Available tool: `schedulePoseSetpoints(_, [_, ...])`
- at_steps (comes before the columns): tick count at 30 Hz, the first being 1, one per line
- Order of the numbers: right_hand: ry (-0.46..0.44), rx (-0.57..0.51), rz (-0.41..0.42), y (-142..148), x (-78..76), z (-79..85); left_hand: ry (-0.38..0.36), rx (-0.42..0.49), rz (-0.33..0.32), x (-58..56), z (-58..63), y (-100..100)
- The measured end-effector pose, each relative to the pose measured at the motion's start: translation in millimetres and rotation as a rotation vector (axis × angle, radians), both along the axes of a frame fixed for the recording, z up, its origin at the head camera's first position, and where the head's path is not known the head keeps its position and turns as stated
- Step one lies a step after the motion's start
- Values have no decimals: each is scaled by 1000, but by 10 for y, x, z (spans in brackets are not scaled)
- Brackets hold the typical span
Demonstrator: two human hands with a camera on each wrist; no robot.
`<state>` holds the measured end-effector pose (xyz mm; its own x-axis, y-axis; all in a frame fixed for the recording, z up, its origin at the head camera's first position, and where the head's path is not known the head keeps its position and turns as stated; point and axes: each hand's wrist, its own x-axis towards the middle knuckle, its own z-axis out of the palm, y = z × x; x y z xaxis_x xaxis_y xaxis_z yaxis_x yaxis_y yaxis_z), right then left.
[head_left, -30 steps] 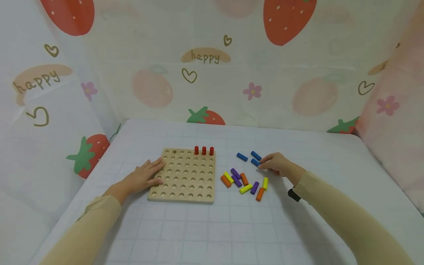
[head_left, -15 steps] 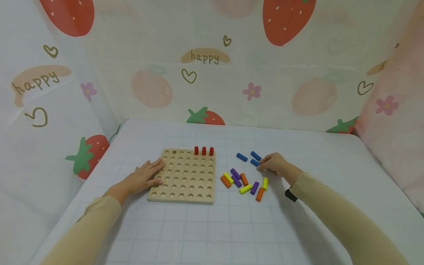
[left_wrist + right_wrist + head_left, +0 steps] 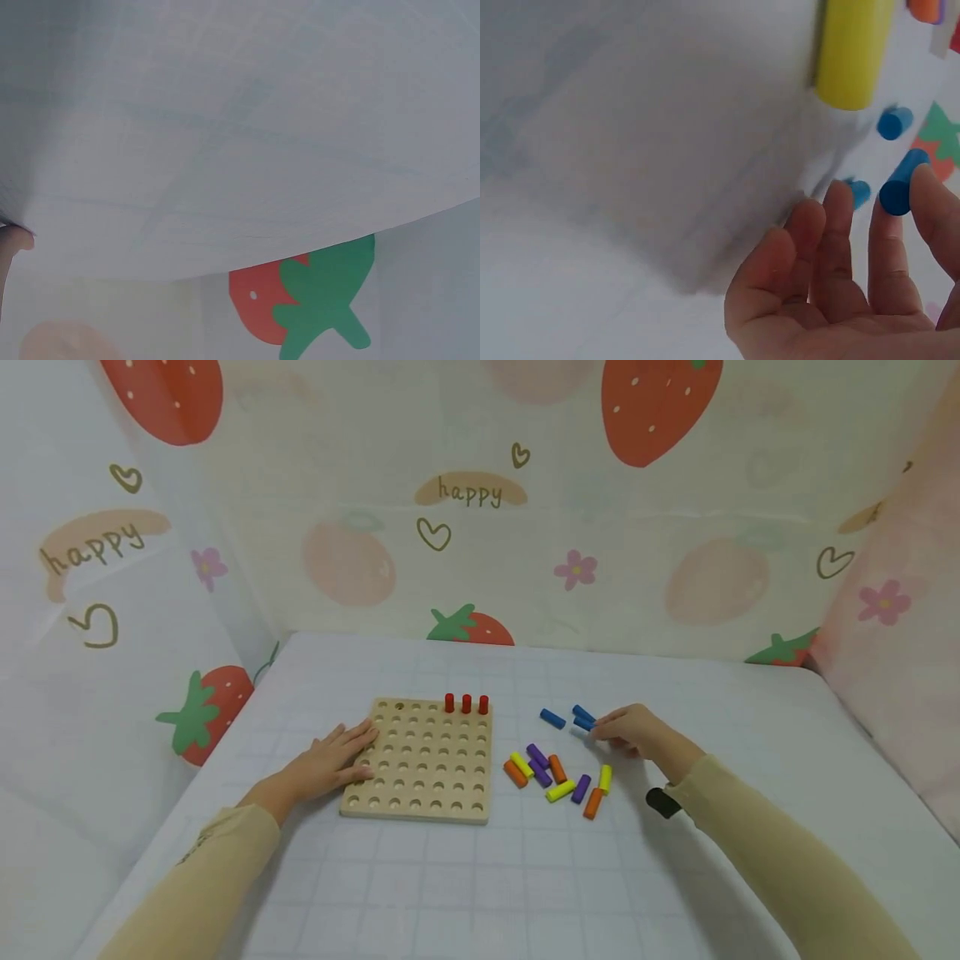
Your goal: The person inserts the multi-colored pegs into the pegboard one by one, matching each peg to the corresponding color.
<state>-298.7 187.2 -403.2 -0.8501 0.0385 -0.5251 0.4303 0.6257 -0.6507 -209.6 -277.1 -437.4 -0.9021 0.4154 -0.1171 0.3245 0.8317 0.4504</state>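
Observation:
A square wooden pegboard with rows of round holes lies on the table. Three red pegs stand upright in its far row, toward the right corner. My left hand rests flat on the board's left edge, fingers spread; the left wrist view catches only a fingertip. Between thumb and index finger, my right hand pinches a blue peg, held just off the table. Two more blue pegs lie close by, one to the left and another right behind the held one.
Several loose pegs lie right of the board: orange, purple and yellow. A yellow peg looms large in the right wrist view. A strawberry-print curtain stands behind the table. A black object shows beneath the right sleeve.
The blue peg at my right fingertips has come up slightly off the table. The left hand stays on the board. The whole head view has shifted slightly.

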Motion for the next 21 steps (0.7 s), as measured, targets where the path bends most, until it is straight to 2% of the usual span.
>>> schedulePoseSetpoints(16, [27, -230, 26, -80, 62, 245, 12, -2, 0, 30, 22, -1])
schedulePoseSetpoints(21, [44, -256, 47, -150, 109, 287, 12, -14, 2, 11, 0, -8])
